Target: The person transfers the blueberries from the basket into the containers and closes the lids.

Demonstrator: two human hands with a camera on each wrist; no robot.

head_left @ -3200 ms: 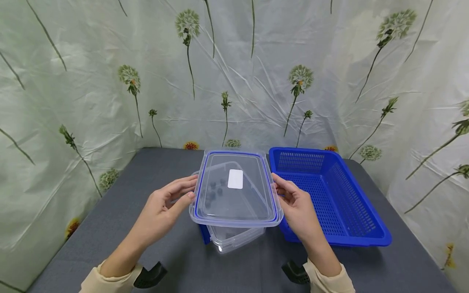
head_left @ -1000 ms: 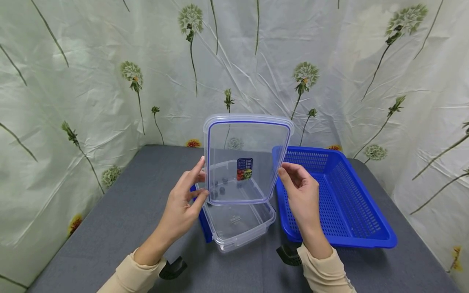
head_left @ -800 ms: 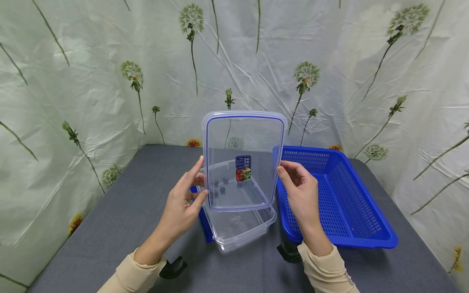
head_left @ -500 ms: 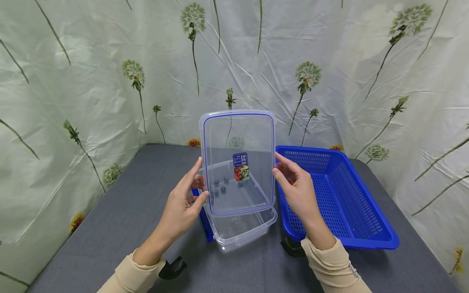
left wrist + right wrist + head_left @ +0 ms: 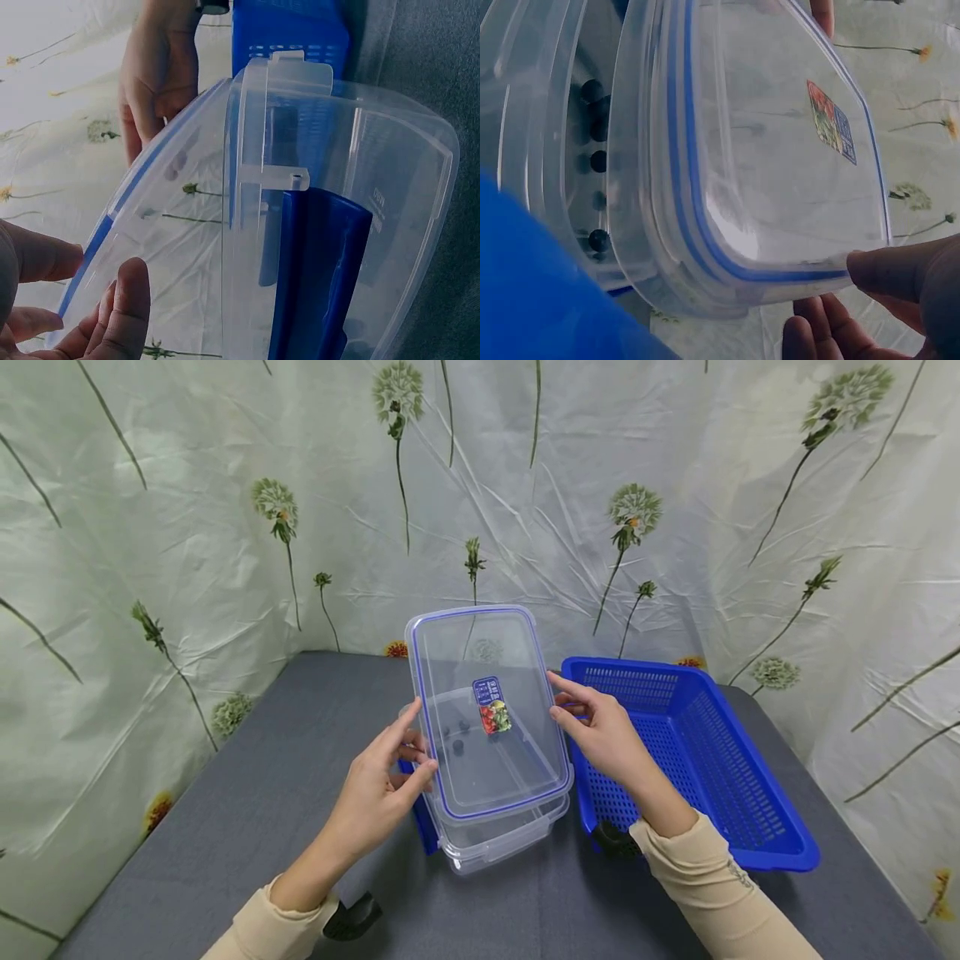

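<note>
A clear lid with a blue seal and a printed label is tilted over a clear food container. My left hand pinches the lid's left edge between thumb and fingers. At its right edge, my right hand holds it, thumb on the rim and other fingers below. Several small dark balls lie inside the container and show through the plastic. The lid's near end is close to the container's rim; whether they touch I cannot tell.
A blue perforated basket stands right of the container, close to my right forearm. Some blue object shows along the container's left side. Grey cloth covers the table, and a dandelion-print curtain hangs behind and at both sides.
The lid has turned from nearly flat, label's white back up, to upright with the printed side facing me. In the last half second it has leaned back and lowered, twisting slightly.
</note>
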